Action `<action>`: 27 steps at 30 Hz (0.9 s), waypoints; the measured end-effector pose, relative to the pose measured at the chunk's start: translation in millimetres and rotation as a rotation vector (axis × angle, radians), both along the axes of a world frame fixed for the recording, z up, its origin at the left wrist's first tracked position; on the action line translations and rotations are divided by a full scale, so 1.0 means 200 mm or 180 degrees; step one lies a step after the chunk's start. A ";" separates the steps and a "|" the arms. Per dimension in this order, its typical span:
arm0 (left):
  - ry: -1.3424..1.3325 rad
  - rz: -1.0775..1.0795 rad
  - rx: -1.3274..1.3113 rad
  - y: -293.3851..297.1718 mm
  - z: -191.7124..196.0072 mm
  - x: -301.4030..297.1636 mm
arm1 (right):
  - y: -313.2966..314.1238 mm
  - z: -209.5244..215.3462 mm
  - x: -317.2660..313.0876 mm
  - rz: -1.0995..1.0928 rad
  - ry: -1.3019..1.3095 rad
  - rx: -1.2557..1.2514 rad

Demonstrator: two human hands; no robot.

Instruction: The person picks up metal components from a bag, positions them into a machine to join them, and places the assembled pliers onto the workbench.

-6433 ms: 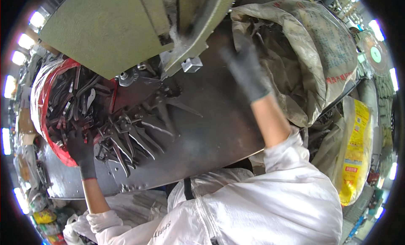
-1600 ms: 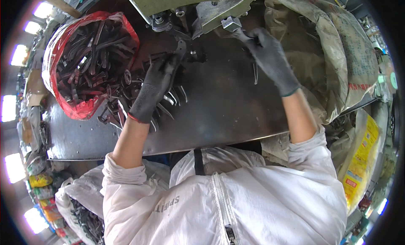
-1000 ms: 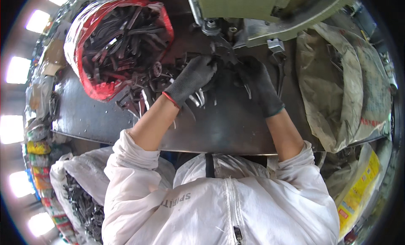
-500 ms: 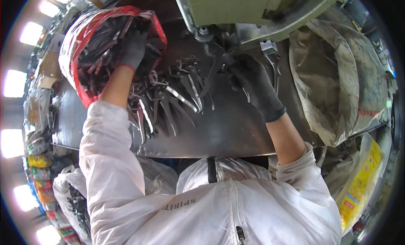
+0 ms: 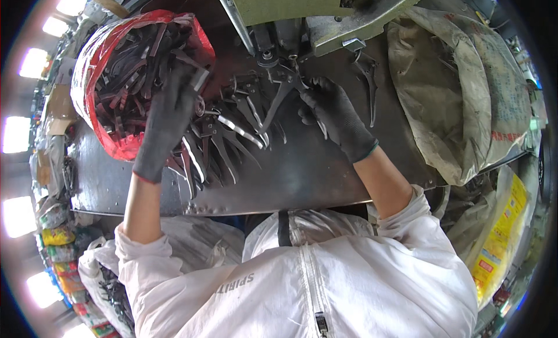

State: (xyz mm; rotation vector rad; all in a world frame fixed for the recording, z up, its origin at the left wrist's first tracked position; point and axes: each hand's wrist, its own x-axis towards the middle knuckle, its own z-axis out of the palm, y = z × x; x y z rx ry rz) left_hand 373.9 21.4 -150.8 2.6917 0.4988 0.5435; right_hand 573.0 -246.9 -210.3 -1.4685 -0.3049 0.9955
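Observation:
My left hand [image 5: 168, 114], in a dark glove, is drawn back over the near rim of a white sack with a red edge [image 5: 96, 114]. Its fingers are closed around a small flat metal piece [image 5: 200, 79], partly hidden and blurred. Dark metal parts [image 5: 131, 61] fill the sack. Under the machine head, my gloved right hand [image 5: 336, 110] grips one handle of a plier-like hand tool [image 5: 279, 99]. The tool's jaw end meets the machine's lower fitting [image 5: 267, 57], and its handles spread toward me. Between my hands lies a row of similar plier-like tools [image 5: 224, 134].
A green machine [image 5: 290, 9] overhangs the far middle of the metal table [image 5: 279, 184]. Another tool [image 5: 367, 85] lies right of my right hand. A beige woven sack [image 5: 433, 99] stands at the right. Filled bags line the floor at the left.
My left hand has come out of the sack's contents toward me, now with a flat metal piece. My right hand stays at the tool, whose handles show more clearly. The view has shifted slightly.

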 end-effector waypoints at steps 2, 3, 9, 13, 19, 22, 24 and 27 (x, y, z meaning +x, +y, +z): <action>0.0214 -0.0561 -0.0303 -0.19 0.04 0.00 | 0.01 -0.01 -0.05 -0.0203 0.0115 0.0245; 0.0256 -0.0643 -0.0973 -0.33 0.10 0.03 | 0.06 -0.02 -0.11 -0.0190 0.0102 0.0244; 0.0019 -0.0738 -0.2657 -0.71 -0.02 0.30 | -0.07 -0.25 0.03 -0.1188 -0.2535 0.0357; -0.0565 -0.0479 -0.1638 -0.35 -0.61 0.20 | -0.25 -0.26 0.26 -0.1169 -0.4585 -0.0576; -0.0343 -0.0700 -0.2554 -0.32 -0.65 0.27 | -0.30 -0.27 0.34 -0.1038 -0.3353 -0.1149; -0.0217 -0.0014 -0.1640 -0.39 -0.54 0.33 | -0.13 -0.04 0.17 -0.0743 -0.1694 0.0127; 0.0017 -0.0228 -0.2788 -0.39 -0.50 0.36 | -0.07 0.06 0.10 -0.0534 -0.0513 0.0608; 0.0219 -0.0225 -0.3101 -0.45 -0.43 0.43 | -0.06 0.10 0.08 -0.0454 -0.0041 0.0622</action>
